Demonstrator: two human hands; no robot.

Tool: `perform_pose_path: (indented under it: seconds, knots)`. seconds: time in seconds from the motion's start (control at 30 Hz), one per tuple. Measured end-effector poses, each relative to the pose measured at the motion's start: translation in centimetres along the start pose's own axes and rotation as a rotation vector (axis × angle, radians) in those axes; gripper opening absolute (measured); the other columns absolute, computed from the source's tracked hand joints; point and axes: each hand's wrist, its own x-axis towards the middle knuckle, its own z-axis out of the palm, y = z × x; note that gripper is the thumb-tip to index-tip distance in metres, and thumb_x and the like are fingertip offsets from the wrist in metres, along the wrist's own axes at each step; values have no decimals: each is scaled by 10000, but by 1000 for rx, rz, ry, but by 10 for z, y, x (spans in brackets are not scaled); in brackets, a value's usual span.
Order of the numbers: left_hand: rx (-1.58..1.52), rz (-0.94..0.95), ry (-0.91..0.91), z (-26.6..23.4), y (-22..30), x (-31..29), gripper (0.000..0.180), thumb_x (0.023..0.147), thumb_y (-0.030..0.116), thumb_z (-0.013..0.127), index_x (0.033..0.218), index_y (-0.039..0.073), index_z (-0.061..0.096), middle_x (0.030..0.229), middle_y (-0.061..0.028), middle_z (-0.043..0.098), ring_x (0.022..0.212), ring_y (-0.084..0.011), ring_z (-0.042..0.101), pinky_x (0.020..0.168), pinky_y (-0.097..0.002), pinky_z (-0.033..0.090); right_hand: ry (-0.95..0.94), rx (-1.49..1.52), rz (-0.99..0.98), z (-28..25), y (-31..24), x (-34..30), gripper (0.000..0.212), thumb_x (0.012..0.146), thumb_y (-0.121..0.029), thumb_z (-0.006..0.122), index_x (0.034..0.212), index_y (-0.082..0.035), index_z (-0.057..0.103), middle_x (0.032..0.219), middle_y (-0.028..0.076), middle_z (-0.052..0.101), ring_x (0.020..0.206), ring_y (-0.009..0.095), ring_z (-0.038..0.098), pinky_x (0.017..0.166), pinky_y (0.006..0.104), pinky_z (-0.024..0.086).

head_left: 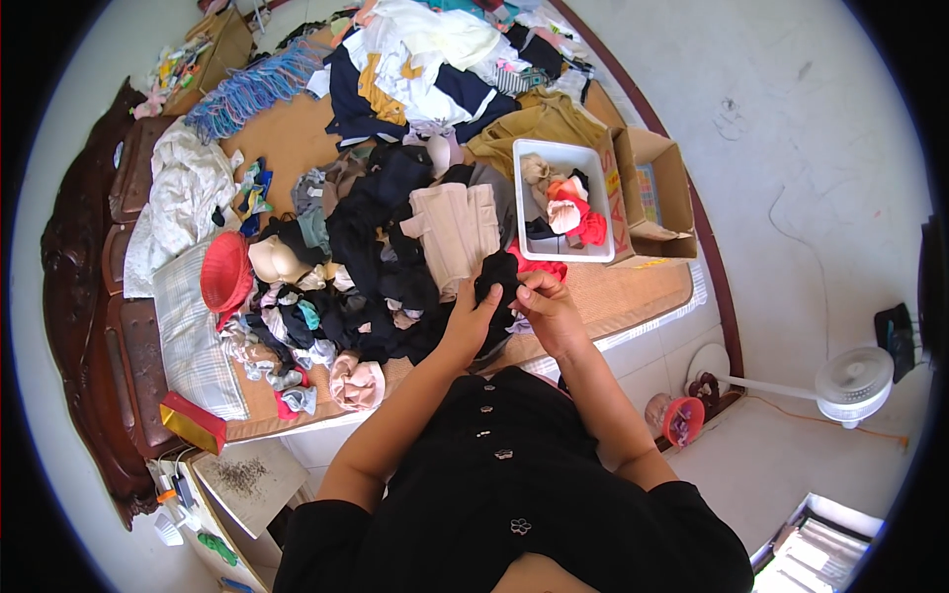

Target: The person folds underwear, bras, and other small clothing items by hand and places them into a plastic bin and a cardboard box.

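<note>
Both hands are together near the front edge of the bed, working on a small crumpled black garment [496, 279] whose kind I cannot make out. My left hand [473, 314] grips it from the left, thumb up against the cloth. My right hand [550, 311] pinches its right edge with thumb and fingers. Just beyond lies a beige ribbed girdle-like garment [455, 229]. Red cloth [542, 267] shows right behind my right hand. A white plastic bin [565, 253] farther right holds red, beige and black small clothes.
Dark clothes [366, 242] are heaped left of my hands, beside a red basket [226, 272] and beige bra cups [278, 259]. A larger clothes pile [425, 59] covers the far bed. An open cardboard box [620, 188] adjoins the bin. A white fan [855, 385] stands right.
</note>
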Motion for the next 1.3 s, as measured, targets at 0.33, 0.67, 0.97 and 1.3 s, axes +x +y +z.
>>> perform_pose_path:
  seconds: [0.33,0.67,0.97,1.3]
  knots:
    - [453,271,75,2,18,-6,339,898,209,485,1150,-15,516,975,-232,587,931,-334,588,805,-358,444,-54,51,62,-4,0,-7,83,846,-158,642,844,-114,572,829,-30,570,764,100,548,725,255,488]
    - [-180,16,275,1,1,-3,326,885,146,435,1114,-60,542,1016,-173,613,929,-224,574,821,-310,438,42,4,9,3,3,-5,41,861,-113,610,848,-88,580,886,-10,580,791,116,555,751,327,498]
    - [91,156,209,2,-2,0,325,882,101,438,1176,-11,521,1034,-151,617,960,-227,587,842,-312,440,-208,-821,-421,30,-13,-14,48,840,-42,604,808,-7,610,1071,68,486,918,121,479,792,243,396]
    - [200,294,260,10,10,-9,342,865,61,438,1196,-17,476,1014,-177,606,946,-265,592,817,-327,446,122,-720,-303,41,11,-9,238,763,-6,690,940,-12,530,803,22,560,726,95,547,669,222,454]
